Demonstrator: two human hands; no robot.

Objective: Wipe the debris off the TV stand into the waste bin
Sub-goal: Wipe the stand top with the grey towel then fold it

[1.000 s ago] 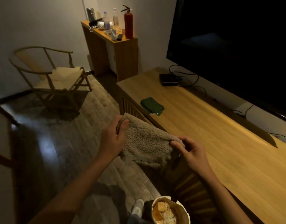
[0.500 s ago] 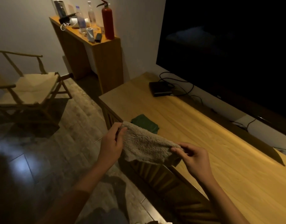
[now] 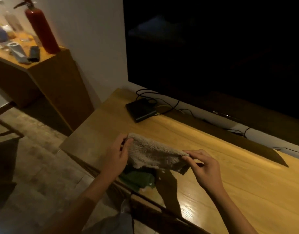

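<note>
I hold a fluffy grey-beige cloth stretched between both hands, a little above the front left part of the wooden TV stand. My left hand pinches its left end and my right hand pinches its right corner. Under the cloth a folded dark green cloth lies on the stand near the front edge, with a few small pale crumbs beside it. The waste bin is out of view.
A large dark TV fills the wall behind the stand. A black box with cables sits at the stand's back left. A wooden side cabinet at the left carries a red fire extinguisher and small items.
My view has swung right and up, so the waste bin and chair have left the frame. Both hands have carried the cloth over the stand, above the green cloth.
</note>
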